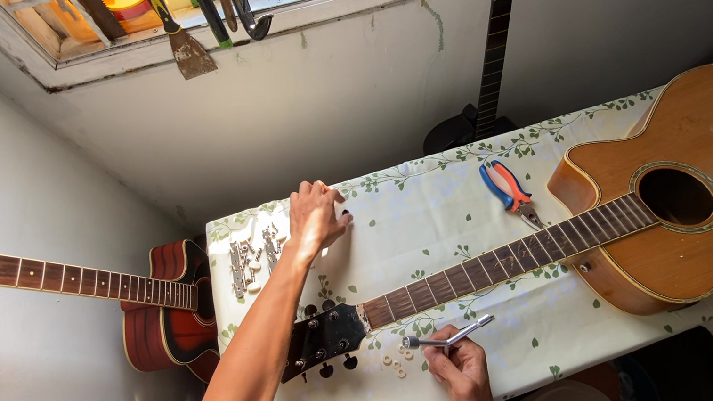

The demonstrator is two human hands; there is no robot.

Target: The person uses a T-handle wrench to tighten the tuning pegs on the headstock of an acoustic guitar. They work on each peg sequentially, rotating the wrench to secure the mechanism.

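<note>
An acoustic guitar (710,202) with no strings lies across the table, its black headstock (323,337) pointing left. My left hand (317,216) reaches over the headstock to the table's far left, fingers spread and resting on the cloth beside a heap of metal tuning machine parts (251,257). My right hand (457,364) is at the near edge, closed around a small silver wrench-like tool (450,336) that lies just below the neck. Several small white washers (395,362) are scattered near the headstock.
Red-and-blue pliers (508,191) lie on the leaf-patterned tablecloth (431,189) above the neck. A red guitar (160,313) leans at the table's left end, and a dark guitar (491,84) stands against the wall behind. A putty knife (184,46) and other tools hang at the window sill.
</note>
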